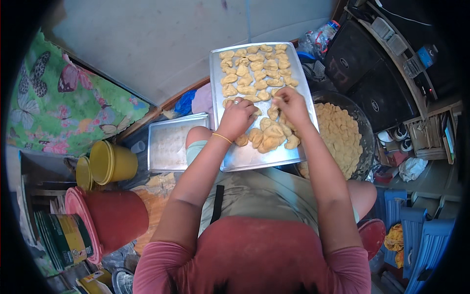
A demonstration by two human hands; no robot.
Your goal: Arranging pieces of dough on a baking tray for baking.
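A metal tray [259, 160] rests on my lap, with rows of pale tan dough pieces [243, 70] across its far part and a loose heap [271, 136] nearer me. My left hand [237, 116] is curled over pieces at the tray's middle left; its fingertips are partly hidden, so what they grip is unclear. At the middle right, my right hand [290, 105] pinches a small dough piece between thumb and fingers, just above the tray.
A large dark basin [367, 139] of dough pieces sits at my right, and another metal tray [171, 144] at my left. Yellow buckets [115, 164], a red bucket [117, 223], black cases [355, 63] and blue plastic pieces [431, 250] crowd the sides. A wall [161, 44] stands ahead.
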